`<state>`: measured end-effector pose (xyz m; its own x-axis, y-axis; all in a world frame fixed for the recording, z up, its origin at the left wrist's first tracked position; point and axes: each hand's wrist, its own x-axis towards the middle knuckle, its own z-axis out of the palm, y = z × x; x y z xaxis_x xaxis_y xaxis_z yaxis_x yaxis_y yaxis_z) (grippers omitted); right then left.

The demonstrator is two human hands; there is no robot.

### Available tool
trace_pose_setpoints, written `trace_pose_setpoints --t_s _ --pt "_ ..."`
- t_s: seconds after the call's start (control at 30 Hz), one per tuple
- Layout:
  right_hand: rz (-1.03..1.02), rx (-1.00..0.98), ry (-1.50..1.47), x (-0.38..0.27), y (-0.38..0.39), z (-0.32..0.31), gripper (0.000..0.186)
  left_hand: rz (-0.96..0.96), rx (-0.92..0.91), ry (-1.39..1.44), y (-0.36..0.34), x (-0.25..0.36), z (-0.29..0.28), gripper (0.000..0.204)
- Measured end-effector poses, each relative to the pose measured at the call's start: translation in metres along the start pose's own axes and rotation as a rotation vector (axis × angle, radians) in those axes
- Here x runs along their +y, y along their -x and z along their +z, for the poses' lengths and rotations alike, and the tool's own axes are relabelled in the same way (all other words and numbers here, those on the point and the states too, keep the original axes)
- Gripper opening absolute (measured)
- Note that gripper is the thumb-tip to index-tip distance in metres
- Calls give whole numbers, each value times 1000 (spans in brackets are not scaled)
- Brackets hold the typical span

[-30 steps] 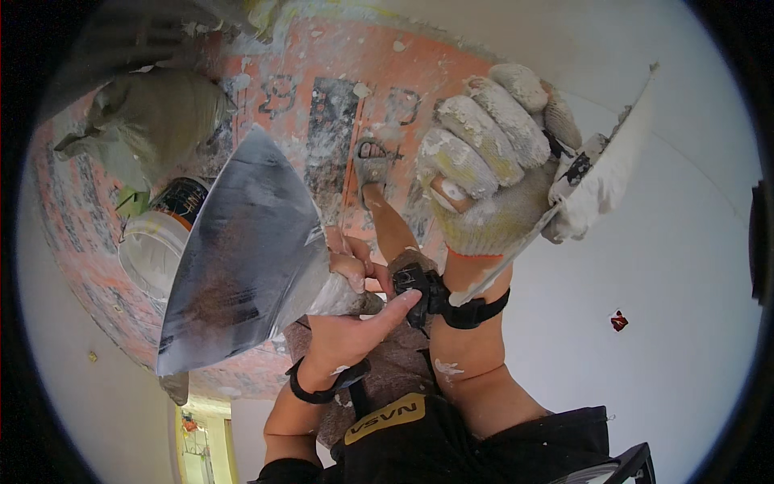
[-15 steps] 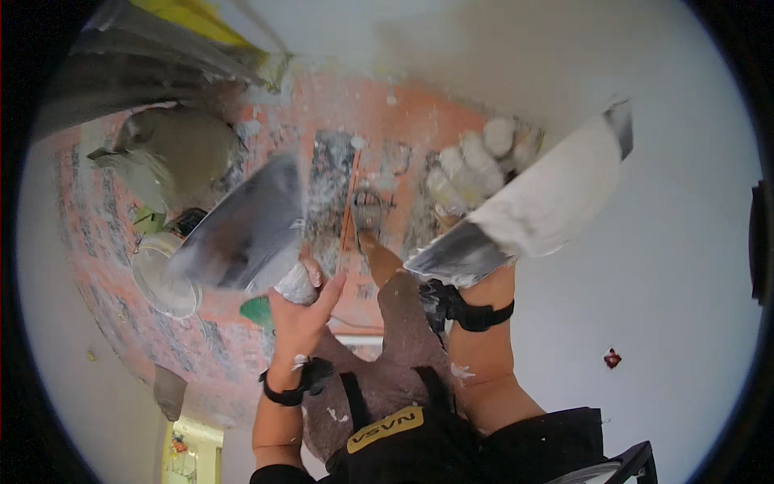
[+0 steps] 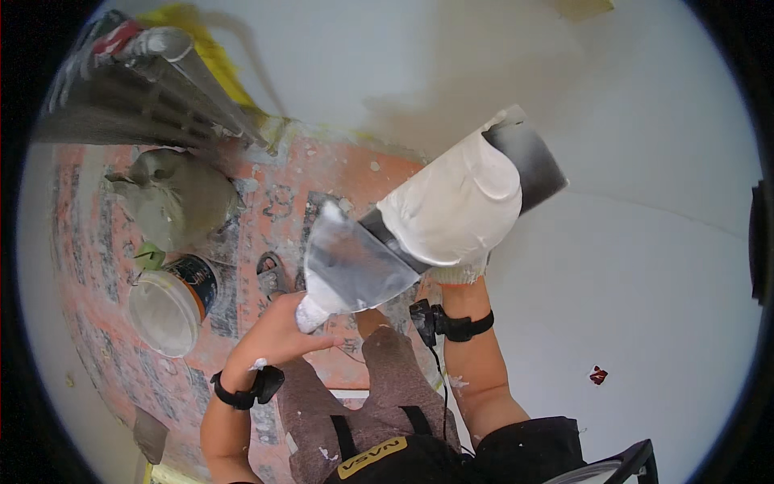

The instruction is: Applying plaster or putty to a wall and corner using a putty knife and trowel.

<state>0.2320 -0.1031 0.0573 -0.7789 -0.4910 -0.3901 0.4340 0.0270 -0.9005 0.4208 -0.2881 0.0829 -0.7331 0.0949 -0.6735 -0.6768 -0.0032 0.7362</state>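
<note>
I'm viewing a broad-bladed scraper (image 3: 359,262) just ahead & R of L grip (image 3: 270,331), whose bare fingers are grasping its white-crusted handle, thumb sticking out to the R. Scraper's blade is overlapping the near-L end of a long steel trowel (image 3: 536,173) in my view; can't tell if they're touching. Trowel's slanting away to the R, ahead of R grip (image 3: 461,276), which is grasping it from underneath; the blade's hiding the fingers, so I'm only getting the cuff of a pale knit glove (image 3: 472,274). A thick mass of white paste (image 3: 455,206) is covering most of the trowel's mid part, w/ dark steel showing at the far-R end & a bit by the scraper.

Just behind L grip a black wristband (image 3: 234,395) is sitting; just behind R grip, a black strap (image 3: 463,325) w/ a small box, cable (image 3: 442,379) trailing back from it.

Further out, L of L grip, a white bucket (image 3: 198,284) w/ dark & orange label is standing near a lumpy greyish sack (image 3: 181,198), small green item (image 3: 149,256) btwn them. A sandalled foot (image 3: 272,276) is showing just past L grip. Orange floor covering (image 3: 169,379), smeared white, is spreading below; a pale wall (image 3: 629,282) is filling the area R of R grip.
</note>
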Motion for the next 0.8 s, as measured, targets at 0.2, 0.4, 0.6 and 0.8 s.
trace_pose_setpoints --t_s 0.2,0.4,0.6,0.8 --pt "21 -199 -187 -11 1 23 41 116 -9 -125 19 33 -31 42" --pt "90 -339 183 30 29 17 36 475 304 -293 41 67 -40 32" --pt "524 -215 -869 44 50 54 46 801 720 -704 6 50 -48 36" --pt "449 -186 -857 63 25 40 42 779 695 -898 -35 34 -47 29"
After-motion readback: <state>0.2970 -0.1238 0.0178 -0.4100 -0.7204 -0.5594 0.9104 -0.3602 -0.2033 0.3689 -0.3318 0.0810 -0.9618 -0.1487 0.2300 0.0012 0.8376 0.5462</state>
